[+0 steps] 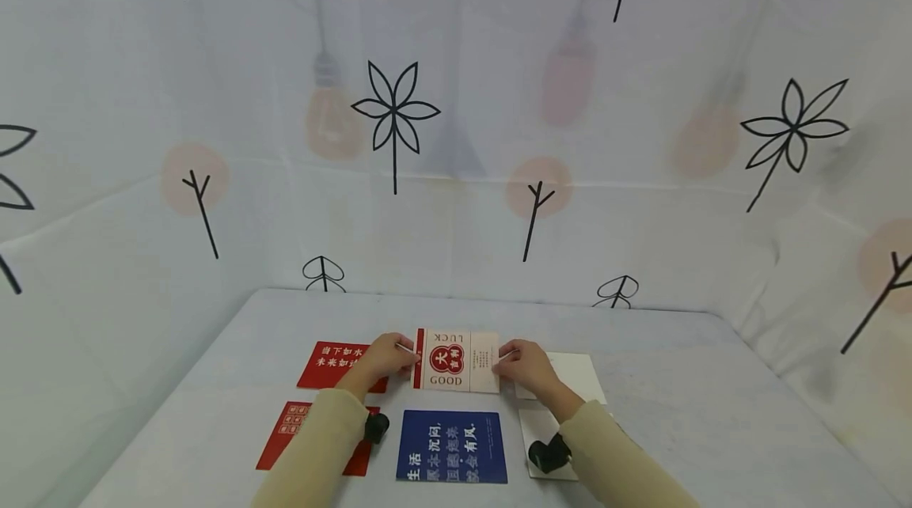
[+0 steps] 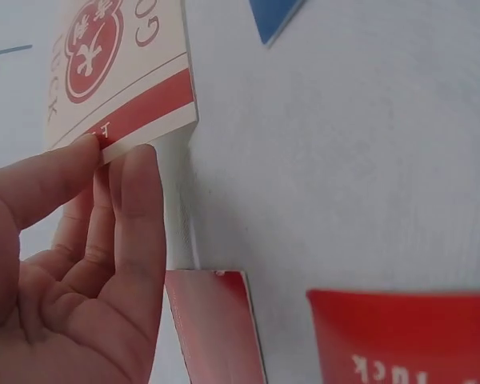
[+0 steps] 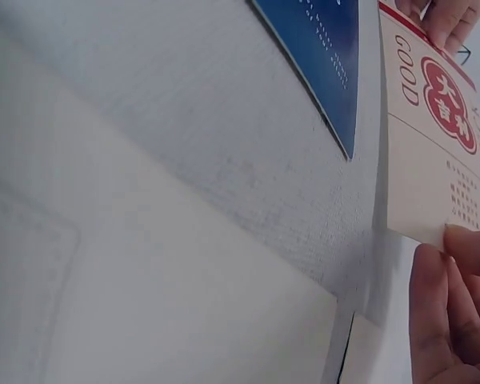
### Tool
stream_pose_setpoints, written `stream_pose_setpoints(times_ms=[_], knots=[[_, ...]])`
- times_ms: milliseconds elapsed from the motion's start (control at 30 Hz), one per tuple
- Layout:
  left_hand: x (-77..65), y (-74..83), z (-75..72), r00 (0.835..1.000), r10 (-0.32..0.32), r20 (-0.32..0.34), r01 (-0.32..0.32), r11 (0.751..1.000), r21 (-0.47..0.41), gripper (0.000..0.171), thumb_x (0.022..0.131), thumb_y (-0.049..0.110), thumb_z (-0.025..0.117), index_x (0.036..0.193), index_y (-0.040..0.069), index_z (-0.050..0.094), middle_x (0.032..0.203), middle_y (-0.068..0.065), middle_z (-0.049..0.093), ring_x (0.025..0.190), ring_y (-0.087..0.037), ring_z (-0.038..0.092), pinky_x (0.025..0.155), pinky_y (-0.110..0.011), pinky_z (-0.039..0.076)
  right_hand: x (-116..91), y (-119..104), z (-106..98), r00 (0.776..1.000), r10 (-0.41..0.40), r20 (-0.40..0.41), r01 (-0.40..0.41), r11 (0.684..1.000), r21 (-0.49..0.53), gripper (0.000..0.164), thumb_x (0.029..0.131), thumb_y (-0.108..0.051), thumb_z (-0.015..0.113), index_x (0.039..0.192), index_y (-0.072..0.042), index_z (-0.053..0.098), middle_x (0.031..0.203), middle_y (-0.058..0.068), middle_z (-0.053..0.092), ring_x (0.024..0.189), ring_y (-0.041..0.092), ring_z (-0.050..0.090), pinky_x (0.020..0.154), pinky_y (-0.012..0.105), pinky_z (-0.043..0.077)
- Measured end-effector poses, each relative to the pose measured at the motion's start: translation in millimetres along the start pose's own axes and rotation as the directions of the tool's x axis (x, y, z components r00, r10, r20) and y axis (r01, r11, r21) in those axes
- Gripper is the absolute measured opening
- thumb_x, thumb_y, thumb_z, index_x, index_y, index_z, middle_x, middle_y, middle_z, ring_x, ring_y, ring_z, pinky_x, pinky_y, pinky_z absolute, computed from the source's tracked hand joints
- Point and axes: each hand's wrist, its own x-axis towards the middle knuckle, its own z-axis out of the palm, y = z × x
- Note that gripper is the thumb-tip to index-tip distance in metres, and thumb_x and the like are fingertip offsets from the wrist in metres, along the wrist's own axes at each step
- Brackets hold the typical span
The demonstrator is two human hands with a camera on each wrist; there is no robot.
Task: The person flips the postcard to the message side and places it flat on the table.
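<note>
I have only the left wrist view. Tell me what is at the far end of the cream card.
Observer: The right hand pinches the edge of the cream card opposite the one you see held.

Operator: Now tell me what lies on the person's right.

Observer: Two white cards, a far white card and a near white card, each partly hidden by the right arm.

Operator: I get only a corner of the blue card. Place it for me.

Observer: In the head view it lies between the near red card and the near white card.
</note>
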Motion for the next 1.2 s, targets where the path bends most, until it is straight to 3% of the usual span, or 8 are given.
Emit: stream_pose_setpoints(times_ms=[200,400,567,733,1000,1200], knots=[[-0.8,-0.8,-2.4,1.000,0.000,-0.015,0.000,1.000,-0.013,0.021,0.085,0.012,0.068,0.099,-0.002,0.061,0.077,-0.006,0.061,0.066,-0.016,0.060,0.061,-0.028,0.050,-1.6,-1.7,-0.6,1.000,0.022,-0.009,-0.021,0.998,0.062,0.014,0.081,-0.008,0.069,0.089,0.002,0.063,0.077,0.005,0.060,0.066,0.014,0.057,0.062,0.028,0.053],[-1.5,0.2,-3.4,0.999,-0.023,-0.037,0.022,0.999,-0.040,0.022,0.085,0.013,0.068,0.101,-0.001,0.061,0.080,-0.007,0.060,0.068,-0.016,0.060,0.062,-0.028,0.050,-2.6,-3.9,-0.7,0.998,0.059,-0.018,-0.057,0.995,0.080,0.015,0.083,-0.013,0.068,0.087,0.001,0.065,0.072,0.004,0.059,0.064,0.014,0.056,0.058,0.027,0.051],[-2.9,1.5,-4.5,0.998,-0.027,-0.064,0.021,0.996,-0.084,0.024,0.084,0.013,0.069,0.103,-0.001,0.061,0.082,-0.009,0.060,0.069,-0.017,0.060,0.065,-0.029,0.053,-2.4,-5.1,-1.1,0.999,0.042,-0.028,-0.039,0.992,0.121,0.014,0.083,-0.011,0.067,0.087,0.002,0.065,0.068,0.004,0.059,0.060,0.014,0.055,0.055,0.027,0.052],[-4.7,0.7,-7.0,0.993,-0.048,-0.104,0.038,0.994,-0.099,0.028,0.082,0.018,0.072,0.102,-0.001,0.065,0.084,-0.007,0.062,0.073,-0.018,0.058,0.070,-0.029,0.053,-3.0,-6.7,-1.5,0.999,0.036,-0.031,-0.029,0.980,0.199,0.016,0.084,-0.010,0.066,0.091,0.005,0.066,0.070,0.006,0.062,0.060,0.015,0.059,0.056,0.029,0.054],[-2.9,-3.4,-8.4,0.994,-0.047,-0.096,0.033,0.990,-0.140,0.028,0.083,0.021,0.071,0.101,0.000,0.066,0.087,-0.007,0.062,0.077,-0.019,0.057,0.073,-0.030,0.054,-2.2,-4.7,-0.6,0.999,0.031,-0.020,-0.024,0.961,0.275,0.026,0.093,-0.014,0.054,0.093,0.010,0.065,0.071,0.009,0.065,0.060,0.017,0.063,0.058,0.030,0.055],[-4.0,-3.1,-7.3,0.993,-0.074,-0.096,0.058,0.985,-0.164,0.028,0.086,0.023,0.068,0.104,0.002,0.066,0.090,-0.008,0.063,0.078,-0.020,0.058,0.073,-0.029,0.053,-1.7,-5.4,1.3,0.999,0.040,-0.026,-0.030,0.947,0.320,0.028,0.094,-0.013,0.053,0.096,0.012,0.064,0.071,0.011,0.066,0.060,0.018,0.064,0.059,0.030,0.055]])
